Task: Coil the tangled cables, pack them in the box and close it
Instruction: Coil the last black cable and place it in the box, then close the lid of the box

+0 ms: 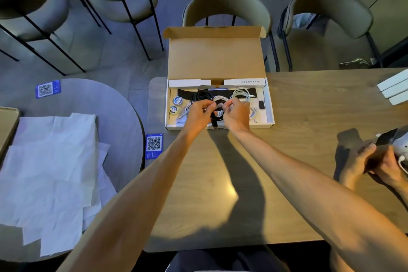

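**Reaching far forward**

I see my 2 arms stretched out. My left hand (199, 115) and right hand (237, 115) sit close together. Each pinches the black cable (216, 116) with curled fingers, just above the open box (269, 104) on the counter (304, 121).

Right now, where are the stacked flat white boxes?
Head view: the stacked flat white boxes sit at the brown wooden table's far right edge, right of the open cardboard box.

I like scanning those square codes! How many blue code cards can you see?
2. One blue code card lies on the round grey table at left; the other sits at the wooden table's left edge.
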